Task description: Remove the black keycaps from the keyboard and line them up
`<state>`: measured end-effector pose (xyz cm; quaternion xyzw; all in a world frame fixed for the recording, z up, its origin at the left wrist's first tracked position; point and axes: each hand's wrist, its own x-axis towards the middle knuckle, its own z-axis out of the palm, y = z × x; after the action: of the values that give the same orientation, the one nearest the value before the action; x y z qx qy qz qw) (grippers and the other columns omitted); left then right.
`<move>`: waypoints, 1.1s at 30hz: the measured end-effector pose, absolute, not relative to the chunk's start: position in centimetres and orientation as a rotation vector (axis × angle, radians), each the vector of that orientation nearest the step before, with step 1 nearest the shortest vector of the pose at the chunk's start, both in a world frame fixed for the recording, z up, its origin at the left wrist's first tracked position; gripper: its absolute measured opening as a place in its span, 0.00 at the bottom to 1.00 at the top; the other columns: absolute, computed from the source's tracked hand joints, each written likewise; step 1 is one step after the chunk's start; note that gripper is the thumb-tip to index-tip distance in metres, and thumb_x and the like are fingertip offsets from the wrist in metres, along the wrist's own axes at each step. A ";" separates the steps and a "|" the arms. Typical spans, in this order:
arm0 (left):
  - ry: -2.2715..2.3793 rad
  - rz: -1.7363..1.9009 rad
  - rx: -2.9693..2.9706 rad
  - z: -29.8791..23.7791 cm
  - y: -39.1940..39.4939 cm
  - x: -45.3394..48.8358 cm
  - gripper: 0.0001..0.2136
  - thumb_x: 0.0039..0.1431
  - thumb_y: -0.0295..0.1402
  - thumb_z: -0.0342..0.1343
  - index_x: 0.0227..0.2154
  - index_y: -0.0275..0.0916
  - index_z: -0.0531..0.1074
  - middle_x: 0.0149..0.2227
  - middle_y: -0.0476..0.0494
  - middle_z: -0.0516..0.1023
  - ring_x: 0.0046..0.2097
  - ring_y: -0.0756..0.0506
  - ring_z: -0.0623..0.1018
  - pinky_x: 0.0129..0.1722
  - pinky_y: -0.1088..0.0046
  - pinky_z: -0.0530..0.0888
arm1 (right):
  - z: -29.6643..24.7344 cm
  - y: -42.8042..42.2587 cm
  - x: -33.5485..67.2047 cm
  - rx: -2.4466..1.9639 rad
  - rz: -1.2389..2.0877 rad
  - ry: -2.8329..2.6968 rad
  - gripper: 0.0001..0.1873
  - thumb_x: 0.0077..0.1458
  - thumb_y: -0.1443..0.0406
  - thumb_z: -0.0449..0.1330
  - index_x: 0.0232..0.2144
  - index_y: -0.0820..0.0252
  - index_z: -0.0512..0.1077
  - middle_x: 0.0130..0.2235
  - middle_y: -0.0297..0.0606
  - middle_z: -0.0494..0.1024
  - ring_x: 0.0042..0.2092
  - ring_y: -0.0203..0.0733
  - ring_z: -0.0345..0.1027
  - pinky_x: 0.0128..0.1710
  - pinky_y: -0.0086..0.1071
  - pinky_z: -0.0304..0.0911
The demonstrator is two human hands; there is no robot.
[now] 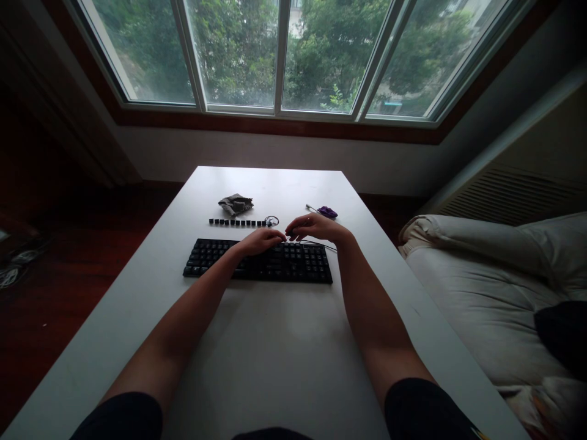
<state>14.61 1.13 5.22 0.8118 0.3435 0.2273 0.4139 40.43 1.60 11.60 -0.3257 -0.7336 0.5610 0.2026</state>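
A black keyboard (238, 261) lies across the middle of the white table (275, 354). My left hand (260, 240) rests over the keyboard's top edge with its fingers curled together. My right hand (313, 227) hovers just right of it, fingertips pinched toward the left hand above the upper row of keys. What the fingers pinch is too small to make out. A row of loose black keycaps (236, 222) is lined up just behind the keyboard, ending at a small wire ring tool (272, 220).
A crumpled grey cloth (235, 204) lies behind the keycaps. A small purple object (327, 212) with a thin metal piece sits at the back right. A thin cable runs right from the keyboard. A bed with pale bedding (481, 287) stands right of the table; windows lie beyond.
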 end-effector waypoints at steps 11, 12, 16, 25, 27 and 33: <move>0.664 0.522 1.620 6.5 0.6 14.3 0.20 0.61 0.48 0.61 0.45 0.36 0.78 0.33 0.46 0.78 0.34 0.49 0.76 0.37 0.73 0.72 | 13.9 0.0 41.0 -0.797 1.636 -2.110 0.23 0.56 0.56 0.69 0.48 0.65 0.81 0.42 0.46 0.84 0.46 0.46 0.79 0.50 0.41 0.75; 0.661 0.535 1.609 6.3 0.7 14.3 0.19 0.62 0.47 0.60 0.45 0.36 0.77 0.33 0.46 0.78 0.34 0.49 0.76 0.37 0.73 0.72 | 14.1 -0.1 41.1 -0.792 1.639 -2.115 0.23 0.55 0.56 0.69 0.48 0.65 0.81 0.42 0.46 0.84 0.46 0.47 0.79 0.50 0.41 0.75; 0.757 0.649 1.656 5.2 1.6 14.4 0.17 0.62 0.43 0.59 0.47 0.36 0.75 0.34 0.45 0.79 0.35 0.48 0.78 0.38 0.72 0.73 | 14.6 -0.3 41.3 -0.804 1.613 -2.125 0.23 0.55 0.55 0.69 0.48 0.65 0.81 0.42 0.46 0.84 0.46 0.47 0.79 0.50 0.41 0.74; 1.516 0.746 2.368 4.7 5.1 15.7 0.10 0.60 0.33 0.60 0.44 0.43 0.79 0.44 0.42 0.82 0.48 0.39 0.77 0.50 0.62 0.72 | 14.6 -0.1 41.8 -0.821 1.498 -2.057 0.23 0.55 0.53 0.69 0.48 0.64 0.81 0.43 0.46 0.84 0.46 0.48 0.79 0.48 0.42 0.75; 1.554 0.684 2.528 4.7 5.8 16.4 0.09 0.60 0.33 0.60 0.43 0.43 0.80 0.46 0.40 0.80 0.52 0.37 0.74 0.53 0.60 0.70 | 14.5 0.0 41.8 -0.813 1.503 -2.064 0.23 0.56 0.54 0.69 0.48 0.63 0.81 0.43 0.46 0.84 0.46 0.48 0.79 0.49 0.42 0.75; 1.637 0.461 2.597 3.8 8.3 17.4 0.09 0.58 0.34 0.61 0.40 0.45 0.81 0.49 0.40 0.78 0.54 0.36 0.70 0.55 0.58 0.67 | 14.3 0.1 41.9 -0.817 1.491 -2.065 0.23 0.55 0.53 0.69 0.47 0.62 0.81 0.43 0.45 0.84 0.45 0.47 0.80 0.48 0.41 0.75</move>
<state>17.41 8.31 3.76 0.8364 0.5273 0.1485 0.0186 41.93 0.11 14.29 -0.2971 -0.7512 0.5422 0.2313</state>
